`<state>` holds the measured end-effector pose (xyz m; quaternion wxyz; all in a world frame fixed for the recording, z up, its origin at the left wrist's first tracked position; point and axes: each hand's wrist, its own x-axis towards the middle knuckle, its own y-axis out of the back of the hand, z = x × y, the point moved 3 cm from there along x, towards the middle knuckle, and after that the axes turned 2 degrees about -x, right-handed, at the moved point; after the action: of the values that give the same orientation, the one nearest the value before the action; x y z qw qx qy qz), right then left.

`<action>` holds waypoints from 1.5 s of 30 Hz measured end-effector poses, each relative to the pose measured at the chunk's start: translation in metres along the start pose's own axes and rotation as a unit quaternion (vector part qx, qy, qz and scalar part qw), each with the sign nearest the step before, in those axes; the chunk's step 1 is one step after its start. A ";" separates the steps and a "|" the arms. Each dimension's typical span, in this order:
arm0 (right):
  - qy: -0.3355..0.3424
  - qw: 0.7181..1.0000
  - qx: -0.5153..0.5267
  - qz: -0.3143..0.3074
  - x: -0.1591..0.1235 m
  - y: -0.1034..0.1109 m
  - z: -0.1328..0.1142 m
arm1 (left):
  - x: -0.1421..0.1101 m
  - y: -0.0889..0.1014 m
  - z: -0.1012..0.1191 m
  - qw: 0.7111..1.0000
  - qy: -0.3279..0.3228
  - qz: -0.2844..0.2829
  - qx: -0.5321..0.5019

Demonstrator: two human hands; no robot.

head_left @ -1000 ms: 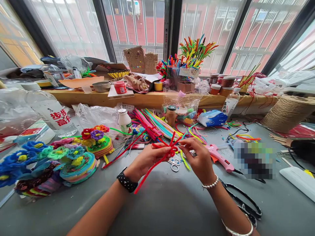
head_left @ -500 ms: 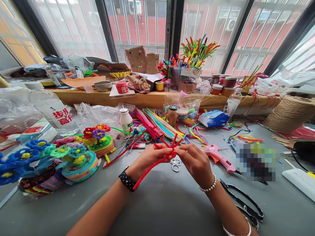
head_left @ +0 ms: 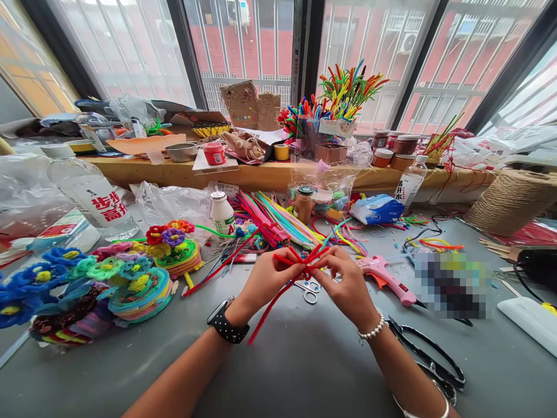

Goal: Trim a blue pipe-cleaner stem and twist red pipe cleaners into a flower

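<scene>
Red pipe cleaners (head_left: 273,303), crossed and twisted together at a middle point, are held up between my two hands. My left hand (head_left: 268,277) pinches them from the left, and one long end hangs down past my wrist. From the right, my right hand (head_left: 346,283) pinches the same crossing with thumb and fingers. Several short red ends stick up and outward above the fingertips. Just below and behind the fingers lie small scissors (head_left: 310,297) on the grey table. Part of the crossing is hidden by my fingers.
Pipe-cleaner flowers (head_left: 46,276) and a coiled round piece (head_left: 140,299) lie at left. A bundle of pipe cleaners (head_left: 270,223) lies behind my hands. At right are a pink glue gun (head_left: 387,278), black-handled scissors (head_left: 430,348) and a twine spool (head_left: 507,203). A white bottle (head_left: 223,215) stands behind.
My right hand has turned so its fingers spread more around the crossing. The left wrist has rolled slightly, and the long red end has swung right, away from the watch.
</scene>
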<state>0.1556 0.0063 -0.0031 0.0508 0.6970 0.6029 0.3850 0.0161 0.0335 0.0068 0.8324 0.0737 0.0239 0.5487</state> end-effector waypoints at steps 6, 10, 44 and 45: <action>-0.147 0.974 0.170 -0.033 -0.003 -0.010 0.013 | -0.003 -0.003 0.004 0.986 -0.106 0.011 0.127; -0.193 0.944 0.253 -0.088 -0.003 -0.013 0.016 | -0.003 -0.003 0.004 0.990 -0.090 0.016 0.106; 0.222 0.962 -0.148 0.055 -0.007 0.003 -0.006 | 0.001 -0.002 -0.012 0.974 0.114 -0.085 -0.175; 0.213 0.964 -0.150 0.060 -0.007 0.002 -0.006 | 0.001 -0.002 -0.011 0.977 0.107 -0.073 -0.169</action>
<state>0.1538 -0.0026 -0.0018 0.0021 0.6181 0.4920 0.6131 0.0175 0.0350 -0.0048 0.8632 -0.1291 0.0253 0.4873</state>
